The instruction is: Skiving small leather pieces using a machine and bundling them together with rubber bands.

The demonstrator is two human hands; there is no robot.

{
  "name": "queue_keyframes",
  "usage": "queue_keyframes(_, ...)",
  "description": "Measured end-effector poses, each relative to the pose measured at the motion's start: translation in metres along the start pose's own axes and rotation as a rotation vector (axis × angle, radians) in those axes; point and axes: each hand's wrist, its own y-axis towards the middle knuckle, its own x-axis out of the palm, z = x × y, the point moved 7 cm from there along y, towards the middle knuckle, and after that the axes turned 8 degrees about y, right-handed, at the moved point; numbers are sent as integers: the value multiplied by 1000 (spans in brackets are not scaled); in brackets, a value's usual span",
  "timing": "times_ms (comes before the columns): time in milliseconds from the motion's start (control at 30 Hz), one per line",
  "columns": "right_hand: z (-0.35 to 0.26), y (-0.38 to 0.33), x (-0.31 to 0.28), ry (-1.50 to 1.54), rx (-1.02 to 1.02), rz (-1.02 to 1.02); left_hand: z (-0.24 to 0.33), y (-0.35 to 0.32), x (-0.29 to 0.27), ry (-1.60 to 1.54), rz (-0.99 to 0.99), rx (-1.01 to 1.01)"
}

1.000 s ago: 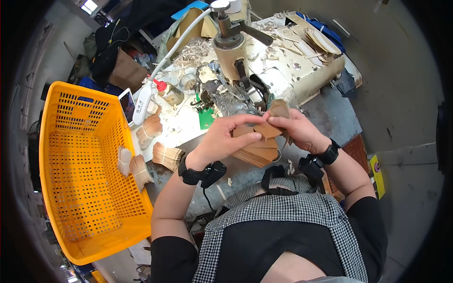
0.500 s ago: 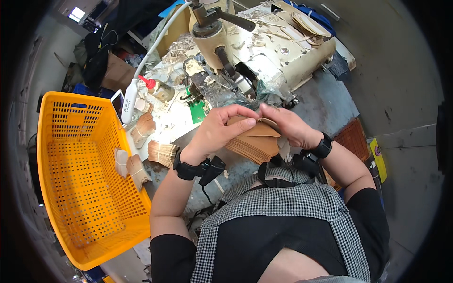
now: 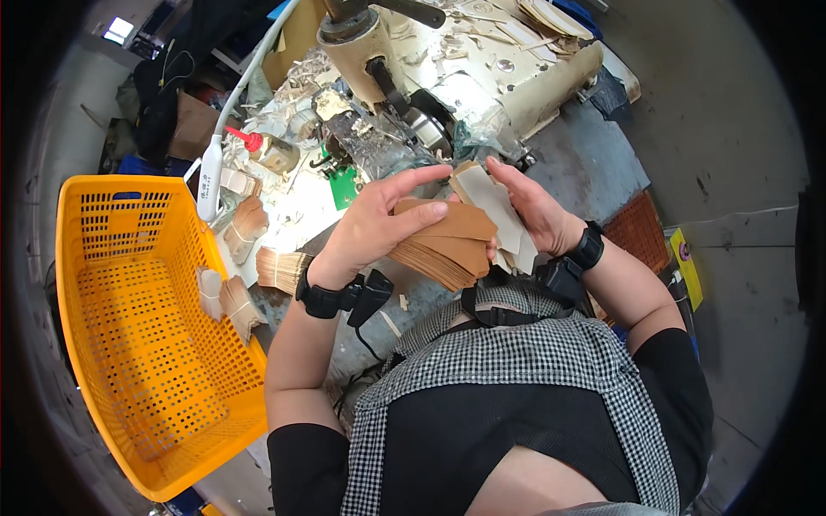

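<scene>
A thick, fanned stack of brown leather-like pieces (image 3: 447,258) is in my left hand (image 3: 366,219), thumb on top and fingers around the far side. My right hand (image 3: 544,215) holds a thinner bunch of similar pieces (image 3: 495,211), pale side showing, close against the brown stack. Its thumb side points up along the bunch, and some of its fingers are hidden behind the pieces. Both hands are in front of a cream-coloured bench machine (image 3: 366,60) with a dark lever. Banded bundles (image 3: 282,268) of the same kind of piece stand left of my left wrist.
A yellow plastic basket (image 3: 73,344) stands at the left, with two banded bundles (image 3: 231,303) at its right rim. A red-tipped bottle (image 3: 277,155), a white lamp (image 3: 209,185) and scattered scraps lie around the machine. A brown woven tray (image 3: 637,230) is at the right.
My hands have come apart slightly; the right hand has turned a thinner bunch so its pale side shows, apart from the brown stack in the left. The whole view has shifted a little.
</scene>
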Motion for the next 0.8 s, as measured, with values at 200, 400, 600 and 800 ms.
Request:
queue_keyframes(200,5,-4,2,37,58,103,4,1,6,125,-119,32)
queue_keyframes(400,4,1,-3,7,42,65,7,-1,4,79,-69,65)
queue_keyframes(600,2,2,4,60,39,-76,-24,-14,-2,-88,-69,-126)
queue_keyframes(800,1,2,5,49,21,-130,-31,-28,18,-125,-248,-36)
